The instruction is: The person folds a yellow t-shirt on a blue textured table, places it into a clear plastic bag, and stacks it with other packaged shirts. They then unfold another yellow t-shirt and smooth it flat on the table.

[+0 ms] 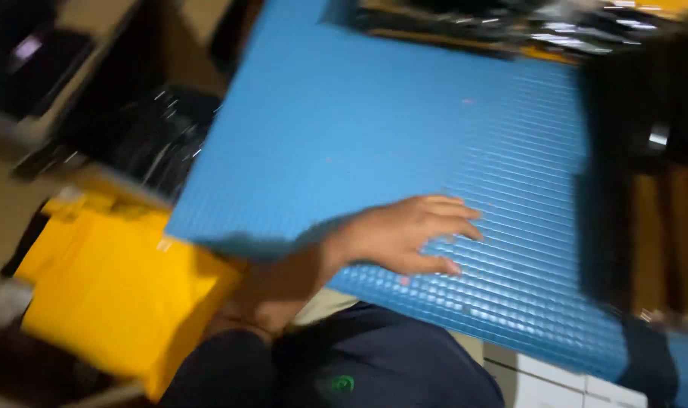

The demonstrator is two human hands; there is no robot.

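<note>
blue ribbed plastic sheet (pixel 374 128) fills most of what i see. it lies flat and tilted across my view, with its near corner over my lap. my left hand (pixel 400 236) rests on it near the bottom edge, palm down. my fingers (pixel 453 215) are spread wide and point to the right, with my thumb lowest. they hold nothing; they just press on the bumpy top. my right hand is not in the picture.

it looks to me like i am at the step of pressing the sheet flat with one hand. the picture is blurry, so i can't tell how hard i press.

a soft yellow thing (pixel 109 287) sits down at my left, just beside the sheet's corner. a dark band (pixel 608 189) runs along the sheet's right side. dark shiny stuff (pixel 510 30) lies past the far edge. white tiles (pixel 540 385) show below, near my dark clothes (pixel 374 363).

a flat palm can only push or slide. to lift or turn the sheet, my fingers would need to curl round an edge, and a sheet this big would want a second hand on the far side.
</note>
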